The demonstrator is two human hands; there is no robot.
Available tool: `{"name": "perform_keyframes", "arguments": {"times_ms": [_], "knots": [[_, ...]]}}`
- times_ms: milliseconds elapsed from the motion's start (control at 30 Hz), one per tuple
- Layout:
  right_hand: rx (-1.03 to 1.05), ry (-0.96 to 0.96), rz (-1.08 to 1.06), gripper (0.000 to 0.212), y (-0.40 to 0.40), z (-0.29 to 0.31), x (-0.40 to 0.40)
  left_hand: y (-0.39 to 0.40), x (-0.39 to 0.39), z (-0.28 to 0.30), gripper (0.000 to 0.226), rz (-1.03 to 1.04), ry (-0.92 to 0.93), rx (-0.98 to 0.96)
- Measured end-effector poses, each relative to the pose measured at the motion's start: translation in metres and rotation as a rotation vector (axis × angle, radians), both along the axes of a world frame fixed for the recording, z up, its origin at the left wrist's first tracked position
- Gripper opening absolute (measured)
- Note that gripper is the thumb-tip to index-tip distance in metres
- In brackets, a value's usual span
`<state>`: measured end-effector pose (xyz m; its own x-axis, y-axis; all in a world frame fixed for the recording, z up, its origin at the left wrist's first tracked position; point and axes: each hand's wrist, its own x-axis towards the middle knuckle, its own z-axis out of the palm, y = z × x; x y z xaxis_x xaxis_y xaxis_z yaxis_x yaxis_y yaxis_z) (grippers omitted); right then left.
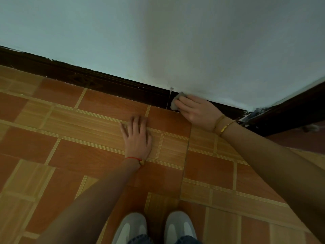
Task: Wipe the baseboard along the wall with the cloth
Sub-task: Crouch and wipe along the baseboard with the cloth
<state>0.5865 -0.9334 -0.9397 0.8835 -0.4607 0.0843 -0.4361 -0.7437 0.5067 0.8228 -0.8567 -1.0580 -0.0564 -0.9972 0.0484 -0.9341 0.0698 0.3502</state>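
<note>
A dark brown baseboard (109, 83) runs along the foot of the pale wall, from the far left down to a corner at the right. My right hand (197, 111) holds a small grey cloth (175, 103) against the baseboard, just right of a thin vertical joint in it. The fingers cover most of the cloth, so only its left end shows. My left hand (137, 136) lies flat on the tiled floor with its fingers spread, a little in front of the baseboard.
The floor (70, 138) has orange and tan tiles. A second dark baseboard (290, 110) meets the first at the corner on the right. My two grey shoes (154, 228) stand at the bottom edge. The pale wall (175, 41) fills the top.
</note>
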Motion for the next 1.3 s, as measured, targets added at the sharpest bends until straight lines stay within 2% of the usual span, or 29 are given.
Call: {"name": "perform_keyframes", "arguments": {"times_ms": [133,233,500,733,900,1133,1300], "knots": [[0.002,-0.1,0.016,0.024,-0.016,-0.007,0.041,0.0,0.001,-0.002,0.056,0.001,-0.002,-0.007],[0.005,-0.101,0.012,0.025,-0.016,-0.013,0.039,0.001,0.002,-0.002,0.056,-0.004,-0.008,-0.021],[0.033,0.04,0.006,0.023,0.013,-0.008,-0.054,0.001,0.001,-0.002,0.055,-0.001,0.001,-0.026],[0.026,0.07,-0.062,0.024,0.038,-0.009,-0.11,0.002,-0.001,-0.002,0.054,-0.001,-0.023,-0.04],[0.017,0.1,-0.05,0.024,0.031,-0.01,-0.09,0.002,-0.002,-0.004,0.054,-0.006,-0.019,-0.04],[0.061,-0.012,-0.019,0.037,0.001,-0.009,-0.006,0.002,-0.001,-0.004,0.055,-0.006,-0.022,-0.041],[0.004,-0.005,0.02,0.021,0.002,-0.006,-0.024,0.002,0.0,-0.004,0.054,-0.011,-0.011,-0.043]]}}
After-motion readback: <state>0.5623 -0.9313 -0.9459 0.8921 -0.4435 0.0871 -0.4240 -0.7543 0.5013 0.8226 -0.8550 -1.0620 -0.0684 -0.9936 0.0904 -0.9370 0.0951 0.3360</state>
